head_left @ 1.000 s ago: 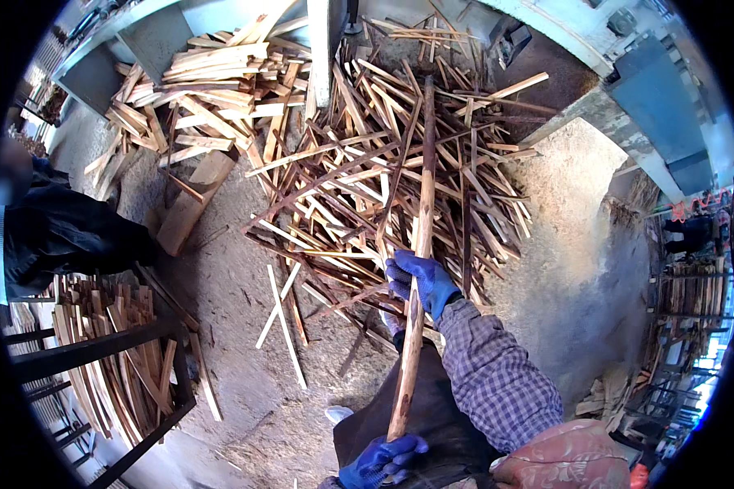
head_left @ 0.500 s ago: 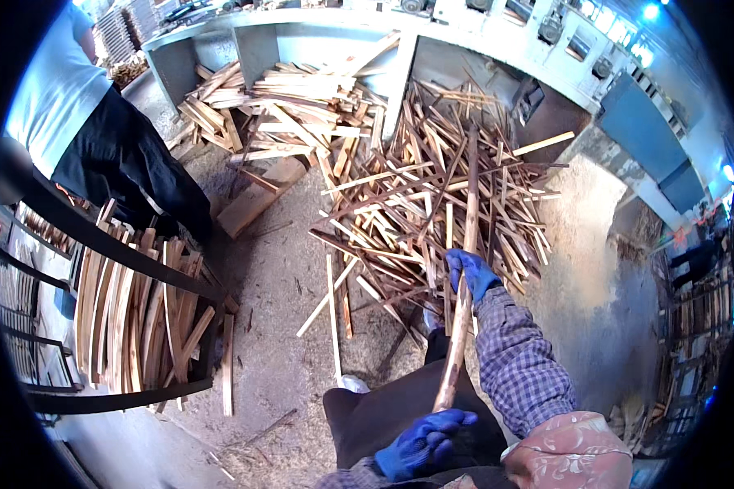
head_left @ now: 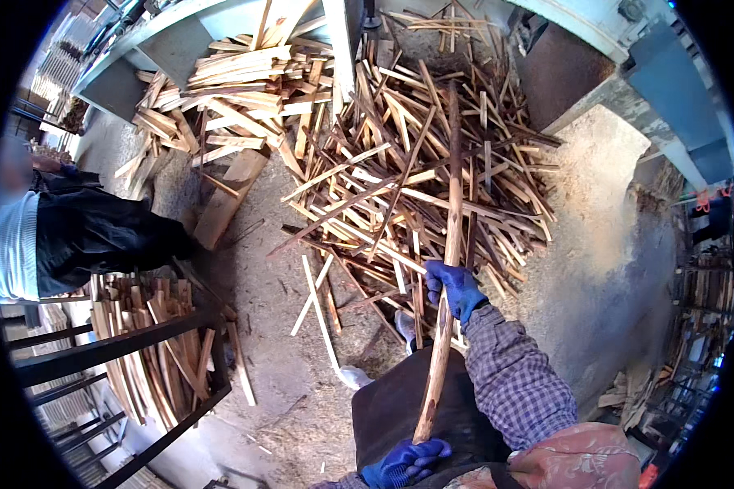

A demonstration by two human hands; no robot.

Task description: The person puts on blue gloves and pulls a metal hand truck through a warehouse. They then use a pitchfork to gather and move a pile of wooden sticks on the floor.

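A long wooden pole (head_left: 438, 371) with brown, patchy bark runs from my lap up over a heap of loose wood strips (head_left: 367, 175). My right hand (head_left: 455, 289), in a blue glove, is closed round the pole near its middle. At the pole's near end my left hand (head_left: 404, 463), gloved in blue too, is curled closed with the end at its fingers. The pole's far end lies against the dark strips of the heap. Below the pole, a dark apron (head_left: 391, 399) covers my lap.
A metal rack (head_left: 106, 350) of upright wood strips stands at the left, beside a co-worker in dark trousers (head_left: 106, 244). Paler strips (head_left: 240, 81) lie piled under the machine bench at the back. A broad plank (head_left: 232, 196) rests on the floor left of the heap.
The view has shifted, so the heap and bench sit higher and further left. Both hands keep their hold on the pole. The co-worker at the left leans differently.
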